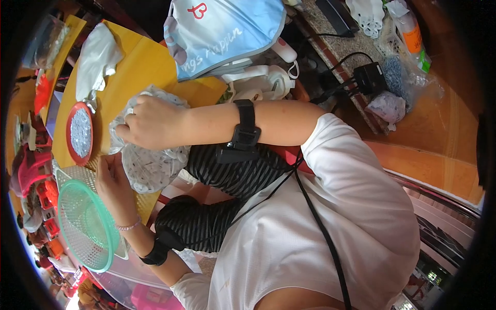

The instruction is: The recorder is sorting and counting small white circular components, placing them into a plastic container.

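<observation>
My right hand (157,122), a ring on one finger, is over a clear plastic bag (155,168) of small white and grey pieces. Its fingers are curled together; what they hold is too small to make out. Just below it, my left hand (114,183) has its fingertips pinched beside the bag, near the table edge, and whatever is between them cannot be made out. Close to both hands is a red-rimmed plate (91,143) heaped with small pale blue-grey pieces (80,132). A green mesh basket (106,227) stands beside my left wrist.
The yellow table (137,51) carries a white plastic bag (98,57). A blue and white printed bag (227,31) is at the top. On a stone-topped ledge (336,46) are black cables, an adapter (370,77) and a bottle (411,36). Black cords run along my arms.
</observation>
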